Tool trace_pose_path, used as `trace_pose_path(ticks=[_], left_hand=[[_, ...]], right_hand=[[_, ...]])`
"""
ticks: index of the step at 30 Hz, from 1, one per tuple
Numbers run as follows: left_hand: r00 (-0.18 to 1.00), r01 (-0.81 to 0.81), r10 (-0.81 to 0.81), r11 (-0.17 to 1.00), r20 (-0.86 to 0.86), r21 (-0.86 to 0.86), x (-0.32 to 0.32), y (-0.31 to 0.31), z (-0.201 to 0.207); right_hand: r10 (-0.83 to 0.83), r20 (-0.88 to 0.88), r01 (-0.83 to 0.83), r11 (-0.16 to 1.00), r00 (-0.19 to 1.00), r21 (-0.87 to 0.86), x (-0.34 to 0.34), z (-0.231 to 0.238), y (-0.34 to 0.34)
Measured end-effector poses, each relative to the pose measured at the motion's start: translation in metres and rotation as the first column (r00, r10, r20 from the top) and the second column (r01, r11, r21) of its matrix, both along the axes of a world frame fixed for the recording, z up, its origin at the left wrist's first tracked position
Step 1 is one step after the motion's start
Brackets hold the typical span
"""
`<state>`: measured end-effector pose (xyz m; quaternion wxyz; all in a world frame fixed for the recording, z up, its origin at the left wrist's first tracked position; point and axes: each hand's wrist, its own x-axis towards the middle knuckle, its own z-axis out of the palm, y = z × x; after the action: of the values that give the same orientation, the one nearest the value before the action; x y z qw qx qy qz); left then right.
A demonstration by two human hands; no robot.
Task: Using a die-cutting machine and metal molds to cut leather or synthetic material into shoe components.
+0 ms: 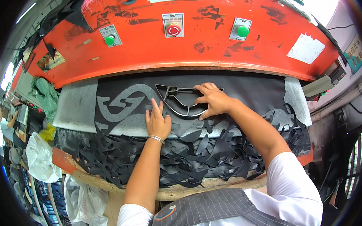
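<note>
A curved steel cutting die (189, 116) with cross braces rests on a black sheet of leather-like material (252, 87). My right hand (214, 100) grips the die's right end, thumb at the lower curve and fingers over the upper bar. My left hand (158, 121) lies palm down just left of the die, fingers spread, holding nothing. Its fingertips come close to the die's left edge; whether they touch it I cannot tell. Left of that hand, cut-out openings in the sheet show the pale grey cutting board (76, 105) beneath.
An orange press beam (146, 60) spans the far side, with two green buttons (242, 31) and a red stop button (173, 29). Tangled black offcuts (183, 157) cover the near edge above a wooden rail (192, 190). Plastic bags (43, 157) hang at the left.
</note>
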<state>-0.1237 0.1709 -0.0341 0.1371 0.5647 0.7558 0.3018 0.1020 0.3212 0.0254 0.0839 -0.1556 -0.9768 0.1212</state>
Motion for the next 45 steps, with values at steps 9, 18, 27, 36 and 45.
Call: trace_pose_path(ticks=[9,18,27,36,45], left_hand=[[0.998,-0.008,0.009,1.000,-0.058,0.018,-0.003,0.002,0.003],[0.999,-0.008,0.006,0.999,0.049,0.050,-0.008,-0.002,0.000],[0.986,0.043,-0.055,0.996,0.157,0.076,-0.023,-0.005,-0.005],[0.980,-0.066,0.198,0.475,-0.034,0.878,-0.112,-0.022,0.141],[0.982,0.138,-0.186,0.809,0.026,0.571,-0.068,-0.108,0.137]], right_hand=[[-0.699,-0.087,0.678,0.712,0.710,-0.183,0.020,-0.036,-0.053],[-0.673,-0.223,0.652,0.739,0.705,-0.168,0.015,-0.040,-0.062],[-0.714,-0.134,0.713,0.698,0.687,-0.061,0.011,-0.024,-0.075],[-0.275,-0.960,0.842,0.529,0.056,-0.103,0.022,0.101,-0.027],[-0.280,-0.783,0.725,0.625,0.555,0.290,0.055,0.048,-0.144]])
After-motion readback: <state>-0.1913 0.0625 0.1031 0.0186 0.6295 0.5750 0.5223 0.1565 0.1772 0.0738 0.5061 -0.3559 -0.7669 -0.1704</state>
